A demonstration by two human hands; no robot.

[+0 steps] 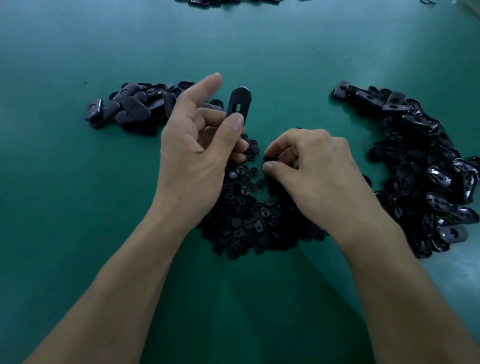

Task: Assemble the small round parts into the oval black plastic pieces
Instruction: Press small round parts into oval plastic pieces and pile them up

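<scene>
The green surface [65, 182] fills almost the whole view, a smooth matte mat with pale light washing across its far side and its right edge, and nothing more of the room can be made out beyond it. At the centre, close to the person, lies a heap of small round parts [249, 223], black and button-like, spread thickly between the two forearms. The left hand [192, 156] is raised above the heap's far left edge, and its thumb and curled fingers pinch the lower end of an oval piece [240, 102], which stands nearly upright with its slot facing the camera; the forefinger sticks out straight, free of it. The right hand [311, 169] sits low over the heap, fingers curled, thumb and forefinger closing on a small round part [268, 158] at the top of the heap. The two hands are near each other but not touching. To the far left lies a loose pile of oval pieces [132, 109], and down the right side curves a larger, glossier bank of oval pieces [428, 176]. More dark pieces [205, 2] just show at the far edge of the surface.
</scene>
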